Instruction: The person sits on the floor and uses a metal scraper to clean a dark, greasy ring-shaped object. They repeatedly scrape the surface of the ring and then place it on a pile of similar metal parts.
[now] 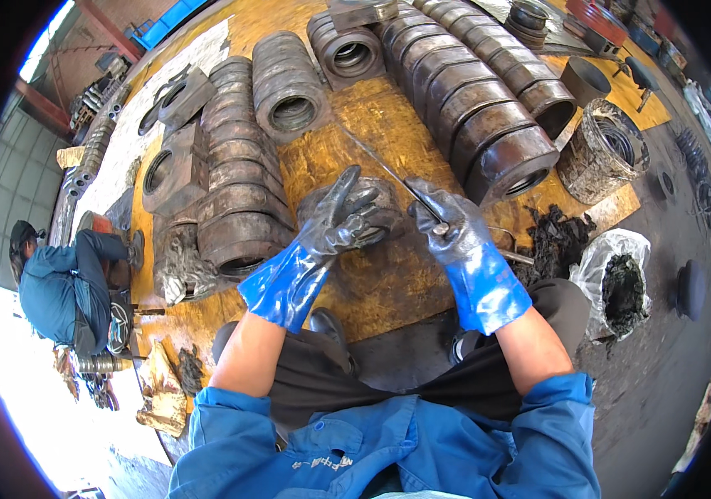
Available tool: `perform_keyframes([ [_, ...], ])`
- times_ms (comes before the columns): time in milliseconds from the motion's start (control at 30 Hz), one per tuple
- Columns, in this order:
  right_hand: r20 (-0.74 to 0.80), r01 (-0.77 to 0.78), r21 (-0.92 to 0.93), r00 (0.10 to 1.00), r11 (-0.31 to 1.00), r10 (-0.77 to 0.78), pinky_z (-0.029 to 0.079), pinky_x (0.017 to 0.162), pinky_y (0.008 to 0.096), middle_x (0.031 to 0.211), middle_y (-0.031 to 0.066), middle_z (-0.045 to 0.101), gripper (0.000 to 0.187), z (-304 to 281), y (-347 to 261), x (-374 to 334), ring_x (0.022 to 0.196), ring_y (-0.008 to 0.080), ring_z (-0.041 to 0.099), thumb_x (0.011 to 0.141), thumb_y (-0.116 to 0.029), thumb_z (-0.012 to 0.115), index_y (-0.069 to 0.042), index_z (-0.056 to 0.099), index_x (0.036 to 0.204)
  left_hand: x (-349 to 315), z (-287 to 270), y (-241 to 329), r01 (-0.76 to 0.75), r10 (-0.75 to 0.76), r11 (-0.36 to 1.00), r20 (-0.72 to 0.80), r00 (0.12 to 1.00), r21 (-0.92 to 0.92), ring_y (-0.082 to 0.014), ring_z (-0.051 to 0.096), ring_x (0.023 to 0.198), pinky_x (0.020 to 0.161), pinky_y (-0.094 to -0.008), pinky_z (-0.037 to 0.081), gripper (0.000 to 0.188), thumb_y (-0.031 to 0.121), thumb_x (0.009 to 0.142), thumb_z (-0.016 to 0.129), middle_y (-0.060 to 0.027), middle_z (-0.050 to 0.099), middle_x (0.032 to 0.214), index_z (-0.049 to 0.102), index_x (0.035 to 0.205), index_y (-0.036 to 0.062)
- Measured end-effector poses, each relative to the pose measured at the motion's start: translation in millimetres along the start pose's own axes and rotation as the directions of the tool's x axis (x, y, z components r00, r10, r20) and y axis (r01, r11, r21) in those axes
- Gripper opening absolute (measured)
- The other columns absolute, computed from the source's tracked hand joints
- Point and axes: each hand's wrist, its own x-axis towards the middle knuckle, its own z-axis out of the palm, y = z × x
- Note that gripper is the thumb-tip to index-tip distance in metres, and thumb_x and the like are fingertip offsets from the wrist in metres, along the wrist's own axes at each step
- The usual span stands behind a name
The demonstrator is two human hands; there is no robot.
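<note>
I wear blue rubber gloves, their palms and fingers dark with grease. My right hand [455, 229] is closed around a thin metal rod [380, 160], which slants up and to the left over the wooden board. One blunt end of the rod shows at my fingers. My left hand [335, 220] has its fingers apart and holds nothing that I can see. It is against or just above the near side of a dark, greasy round metal part [389, 208] that sits on the board. The glove hides some of that part, so contact is unclear.
Rows of greasy metal cylinders [472, 108] and rings [243, 195] flank the stained board [405, 291]. To the right are a dirty bucket [592, 162], black rags [557, 241] and a plastic-lined container [613, 283] of black material. A person in blue [64, 287] crouches at left.
</note>
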Motion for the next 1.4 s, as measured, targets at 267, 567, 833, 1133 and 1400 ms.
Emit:
perform_keyframes([
  [267, 0.390, -0.082, 0.183, 0.921, 0.980, 0.004, 0.045, 0.054, 0.0176, 0.082, 0.0046, 0.060, 0.029, 3, 32, -6, 0.071, 0.0091, 0.057, 0.093, -0.010, 0.059, 0.005, 0.061, 0.117, -1, -7, -5, 0.024, -0.018, 0.983, 0.039, 0.999, -0.180, -0.0384, 0.045, 0.130, 0.104, -0.0550, 0.043, 0.099, 0.049, 0.079, 0.074, -0.0219, 0.041, 0.144, 0.016, 0.154, 0.0212],
  [567, 0.304, 0.261, -0.635, 0.950, 0.727, -0.075, 0.050, 0.051, 0.0292, 0.071, 0.0023, 0.063, 0.017, 22, -11, -25, 0.064, 0.0158, 0.063, 0.093, -0.017, 0.059, -0.011, 0.061, 0.109, 13, -45, 4, -0.136, 0.002, 0.976, -0.619, 0.785, -0.168, -0.0328, 0.049, 0.121, 0.098, -0.0495, 0.045, 0.070, 0.047, 0.091, 0.061, -0.0142, 0.044, 0.139, 0.029, 0.149, 0.0236],
  [833, 0.368, 0.500, -0.721, 0.863, 0.480, -0.346, 0.050, 0.055, 0.0354, 0.072, 0.0089, 0.063, 0.030, 30, 7, -43, 0.062, 0.0262, 0.062, 0.085, -0.011, 0.064, -0.012, 0.063, 0.116, 7, -37, 0, -0.010, 0.644, 0.601, -0.476, 0.598, 0.799, -0.0320, 0.046, 0.130, 0.105, -0.0409, 0.041, 0.082, 0.029, 0.085, 0.075, -0.0285, 0.043, 0.142, 0.031, 0.146, -0.0030],
  [1133, 0.217, 0.320, -0.711, 0.947, 0.626, -0.238, 0.051, 0.062, 0.0330, 0.086, 0.0093, 0.069, 0.032, 10, -20, -30, 0.073, 0.0225, 0.066, 0.086, -0.006, 0.062, -0.009, 0.066, 0.118, 3, -15, 14, 0.076, 0.666, 0.240, -0.221, 0.712, 0.968, -0.0301, 0.041, 0.136, 0.111, -0.0373, 0.036, 0.089, 0.023, 0.077, 0.081, -0.0235, 0.041, 0.146, 0.031, 0.147, -0.0018],
  [1400, 0.286, 0.429, -0.648, 0.903, 0.629, -0.321, 0.051, 0.059, 0.0365, 0.083, 0.0080, 0.067, 0.040, -6, -16, -31, 0.072, 0.0220, 0.066, 0.083, -0.011, 0.065, -0.010, 0.060, 0.122, 0, -7, 36, 0.249, 0.728, -0.228, -0.006, 0.686, 0.941, -0.0397, 0.044, 0.128, 0.106, -0.0482, 0.037, 0.104, 0.040, 0.060, 0.086, -0.0214, 0.044, 0.142, 0.036, 0.145, 0.0053],
])
